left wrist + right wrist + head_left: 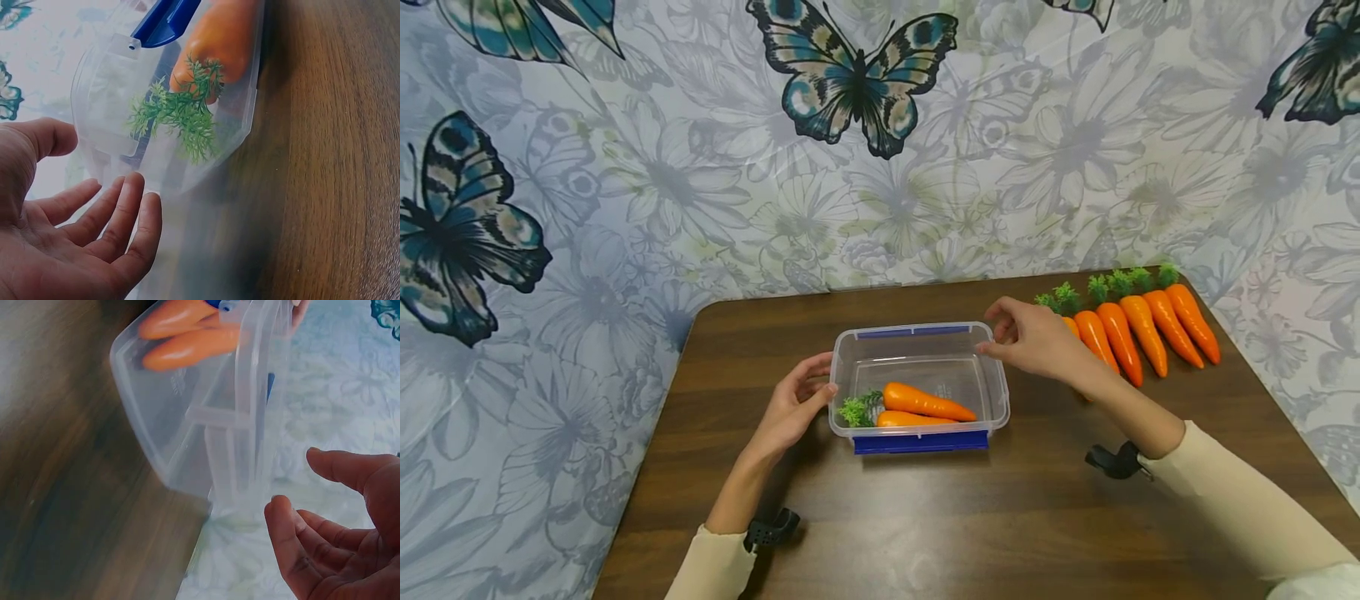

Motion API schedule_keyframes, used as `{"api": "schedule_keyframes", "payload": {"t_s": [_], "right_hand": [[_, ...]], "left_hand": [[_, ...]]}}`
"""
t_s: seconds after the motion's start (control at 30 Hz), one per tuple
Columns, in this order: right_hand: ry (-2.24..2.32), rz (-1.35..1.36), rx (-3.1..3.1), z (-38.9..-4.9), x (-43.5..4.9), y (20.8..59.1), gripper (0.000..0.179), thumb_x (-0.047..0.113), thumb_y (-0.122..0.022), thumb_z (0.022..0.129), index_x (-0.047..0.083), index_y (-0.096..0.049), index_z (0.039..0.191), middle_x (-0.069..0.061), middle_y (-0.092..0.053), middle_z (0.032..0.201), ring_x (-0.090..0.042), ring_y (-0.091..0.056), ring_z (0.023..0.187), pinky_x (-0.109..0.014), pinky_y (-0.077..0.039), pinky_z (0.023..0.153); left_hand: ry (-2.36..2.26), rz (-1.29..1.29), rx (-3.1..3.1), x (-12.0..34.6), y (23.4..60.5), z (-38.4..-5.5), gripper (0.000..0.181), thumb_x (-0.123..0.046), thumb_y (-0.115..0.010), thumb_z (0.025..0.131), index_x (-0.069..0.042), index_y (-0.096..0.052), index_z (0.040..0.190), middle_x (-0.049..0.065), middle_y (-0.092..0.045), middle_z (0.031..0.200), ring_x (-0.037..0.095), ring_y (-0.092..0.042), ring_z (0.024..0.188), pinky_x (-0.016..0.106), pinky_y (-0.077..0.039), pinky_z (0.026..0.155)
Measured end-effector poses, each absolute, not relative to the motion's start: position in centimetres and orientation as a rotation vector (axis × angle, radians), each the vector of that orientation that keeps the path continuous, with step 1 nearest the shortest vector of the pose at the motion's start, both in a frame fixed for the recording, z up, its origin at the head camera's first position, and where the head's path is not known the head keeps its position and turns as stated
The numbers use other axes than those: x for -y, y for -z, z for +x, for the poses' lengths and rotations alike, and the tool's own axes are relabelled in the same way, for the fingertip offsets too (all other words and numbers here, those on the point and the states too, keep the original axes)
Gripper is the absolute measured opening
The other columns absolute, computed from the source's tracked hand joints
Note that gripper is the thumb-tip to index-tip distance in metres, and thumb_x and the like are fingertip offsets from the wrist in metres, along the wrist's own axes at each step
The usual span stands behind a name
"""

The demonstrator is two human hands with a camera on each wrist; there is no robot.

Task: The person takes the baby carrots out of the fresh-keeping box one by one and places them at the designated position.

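A clear plastic container (998, 404) with blue latches (921, 442) stands uncovered on the table. Inside, along its front side, lie orange carrots with green tops, the upper carrot (928, 402) and a lower carrot (913, 419) showing in the head view. My left hand (793, 404) is at the container's left end, thumb near the rim; in the left wrist view its fingers are loosely spread beside the wall, holding nothing. Over the right back corner hovers my right hand (1037, 337), with thumb and fingers apart and nothing between them in the right wrist view.
On the right of the brown wooden table (887, 525), several more carrots (1146, 333) lie side by side in a slanted row, tops toward the back. Behind the table's back edge hangs a floral backdrop (700, 208) with butterflies. Each wrist wears a black strap (771, 529).
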State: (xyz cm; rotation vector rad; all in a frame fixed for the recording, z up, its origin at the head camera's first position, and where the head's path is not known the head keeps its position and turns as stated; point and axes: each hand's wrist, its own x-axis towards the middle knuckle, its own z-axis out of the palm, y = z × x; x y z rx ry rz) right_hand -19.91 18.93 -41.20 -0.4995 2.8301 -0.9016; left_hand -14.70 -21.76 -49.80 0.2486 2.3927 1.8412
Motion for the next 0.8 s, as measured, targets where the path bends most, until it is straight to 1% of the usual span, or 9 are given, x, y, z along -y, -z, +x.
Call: {"api": "schedule_keyframes", "payload": {"t_s": [0.07, 0.3, 0.37, 0.57, 0.67, 0.8], "right_hand": [[0.908, -0.515, -2.809, -19.9, -18.2, 41.1, 0.052, 0.038, -0.083, 0.095, 0.006, -0.065, 0.133, -0.006, -0.075, 0.104, -0.017, -0.072, 0.087, -0.042, -0.060, 0.082], [0.920, -0.565, -2.761, -19.9, -15.6, 41.1, 0.051, 0.039, -0.086, 0.092, 0.010, -0.066, 0.130, -0.004, -0.076, 0.102, -0.015, -0.070, 0.081, -0.034, -0.057, 0.073], [0.917, -0.595, -2.742, -19.9, -14.8, 41.2, 0.051, 0.038, -0.086, 0.091, 0.011, -0.066, 0.130, -0.003, -0.075, 0.102, -0.014, -0.069, 0.081, -0.033, -0.057, 0.074], [0.841, -0.684, -2.679, -20.1, -12.4, 41.8, 0.052, 0.038, -0.086, 0.091, 0.011, -0.065, 0.130, -0.004, -0.075, 0.103, -0.014, -0.069, 0.084, -0.036, -0.058, 0.079], [0.783, -0.726, -2.643, -20.0, -11.3, 42.2, 0.055, 0.038, -0.086, 0.091, 0.009, -0.064, 0.131, -0.006, -0.076, 0.106, -0.014, -0.068, 0.085, -0.036, -0.057, 0.081], [0.732, -0.774, -2.583, -19.8, -9.7, 42.5, 0.055, 0.034, -0.088, 0.089, 0.008, -0.064, 0.131, -0.009, -0.076, 0.108, -0.015, -0.066, 0.084, -0.034, -0.057, 0.080]], "left_hand": [[-1.843, 0.242, -2.400, 21.8, 49.8, -14.6, 0.054, -0.011, -0.069, 0.105, -0.010, -0.054, 0.156, 0.025, -0.061, 0.149, 0.046, -0.062, 0.131, 0.020, -0.055, 0.096], [-1.838, 0.217, -2.418, 22.2, 49.8, -14.3, 0.054, -0.012, -0.070, 0.104, -0.010, -0.054, 0.155, 0.025, -0.061, 0.149, 0.046, -0.061, 0.133, 0.021, -0.055, 0.095], [-1.840, 0.219, -2.419, 22.4, 49.8, -14.3, 0.054, -0.012, -0.070, 0.104, -0.010, -0.054, 0.156, 0.026, -0.061, 0.149, 0.047, -0.061, 0.133, 0.020, -0.055, 0.095], [-1.844, 0.220, -2.422, 23.1, 49.9, -14.1, 0.054, -0.012, -0.070, 0.104, -0.009, -0.054, 0.156, 0.027, -0.062, 0.149, 0.048, -0.064, 0.130, 0.021, -0.057, 0.094], [-1.841, 0.208, -2.421, 23.3, 49.9, -13.9, 0.054, -0.012, -0.070, 0.104, -0.010, -0.054, 0.156, 0.026, -0.062, 0.149, 0.048, -0.065, 0.129, 0.021, -0.057, 0.094], [-1.838, 0.193, -2.419, 23.7, 49.8, -13.7, 0.054, -0.012, -0.070, 0.104, -0.010, -0.054, 0.156, 0.026, -0.062, 0.149, 0.049, -0.066, 0.129, 0.020, -0.056, 0.095]]}}
